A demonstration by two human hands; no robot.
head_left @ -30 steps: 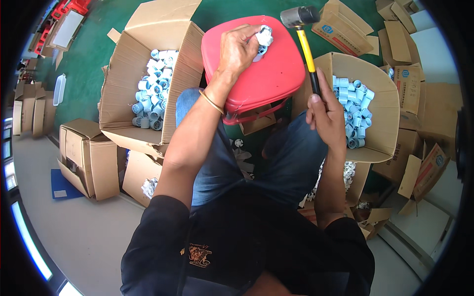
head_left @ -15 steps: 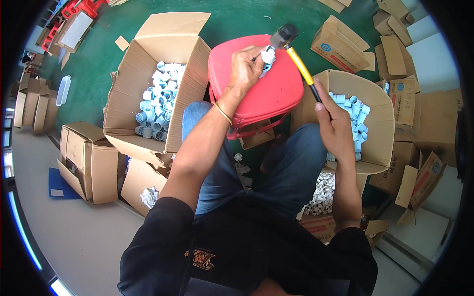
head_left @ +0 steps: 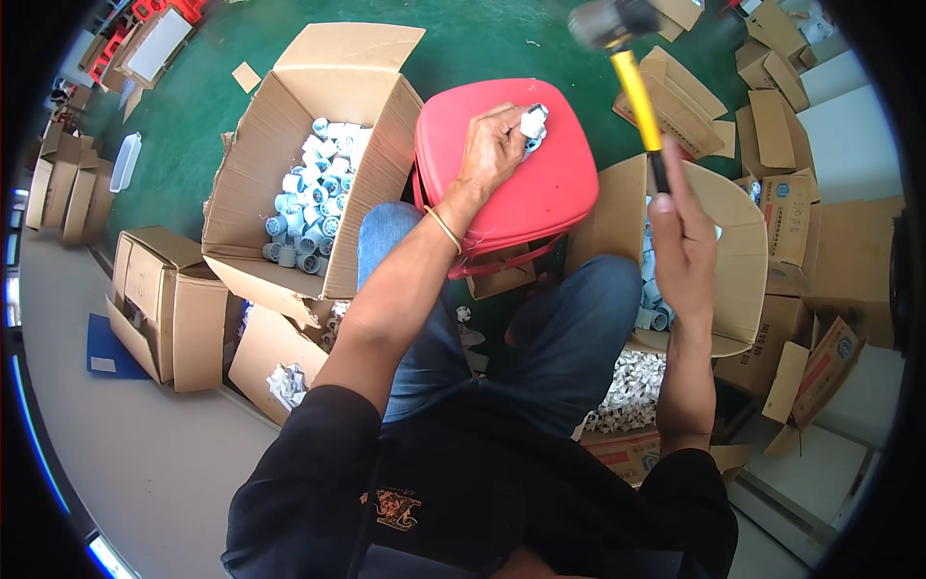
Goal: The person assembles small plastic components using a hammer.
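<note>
On the red plastic stool (head_left: 550, 188), my left hand (head_left: 494, 150) pinches a white piece (head_left: 533, 121) set at a light-blue, cup-like plastic fitting (head_left: 531, 145). My fingers partly hide the fitting. Wrapped round a black grip, my right hand (head_left: 683, 232) holds a mallet (head_left: 637, 92) with a yellow shaft and a dark head, raised beyond the stool to the upper right. The head is blurred and apart from the white piece. To the left, a tall cardboard box (head_left: 371, 203) holds many similar blue fittings (head_left: 313, 193).
A second cardboard box (head_left: 738, 251) with blue fittings (head_left: 654, 289) stands right of my knees. Below it lies a heap of small white pieces (head_left: 627, 391). A closed-sided carton (head_left: 198, 318) sits at left. More cartons (head_left: 786, 222) line the right, and the green floor (head_left: 511, 39) stretches ahead.
My right hand has lifted the mallet up and to the right, away from the white piece. The left hand keeps its hold on the stool. The whole view has shifted slightly.
</note>
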